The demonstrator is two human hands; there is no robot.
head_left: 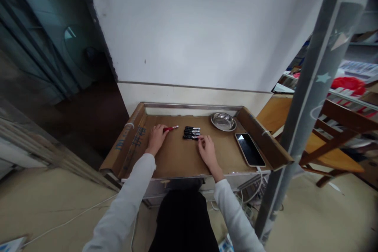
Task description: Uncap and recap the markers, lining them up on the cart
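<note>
My left hand (157,138) is closed on a red pen (170,128), its pale end pointing right over the cardboard tabletop. Several black pens (191,130) lie side by side in a stacked row at the middle of the cardboard. With its fingertips, my right hand (207,149) pinches the right end of the nearest black pen (190,138), which lies on the surface. A round shiny metal dish (223,121) stands behind my right hand, apart from it.
A phone (250,149) with a white cable lies at the right of the cardboard (174,161). Folded cardboard flaps (264,138) border both sides. A white board (191,27) rises behind. A grey post (307,98) and a wooden chair (330,157) stand to the right.
</note>
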